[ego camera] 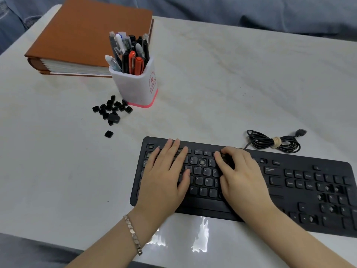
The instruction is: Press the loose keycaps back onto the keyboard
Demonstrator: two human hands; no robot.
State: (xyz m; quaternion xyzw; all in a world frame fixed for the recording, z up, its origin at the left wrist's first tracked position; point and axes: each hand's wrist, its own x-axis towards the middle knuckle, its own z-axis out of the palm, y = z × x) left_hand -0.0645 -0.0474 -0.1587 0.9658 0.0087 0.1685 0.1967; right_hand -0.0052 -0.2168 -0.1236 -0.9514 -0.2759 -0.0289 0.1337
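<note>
- The white table (231, 84) has wide bare room beyond the keyboard and to its left. Its near edge runs just below the keyboard's front edge.
- The black keyboard (289, 192) lies at an angle, its right end running out of view. One bare socket (202, 162) shows in the number row, and more show in the number pad (328, 188).
- A brown binder (87, 31) lies far beyond the keyboard's left end, at the table's far corner.
- The left hand (166, 176) lies flat on the keyboard's left keys, fingers straight and slightly spread.
- The right hand (241, 176) rests mid-keyboard, fingers curled, tips down on the upper rows. Whether they hold a cap cannot be told.
- A pen cup (137, 88) stands beyond the keyboard's left end.
- A coiled cable (274, 143) lies just behind the keyboard.
- The loose keycaps (112, 111) are heaped beyond the keyboard's left corner, against the cup. One stray keycap (108, 134) lies nearer the keyboard.
</note>
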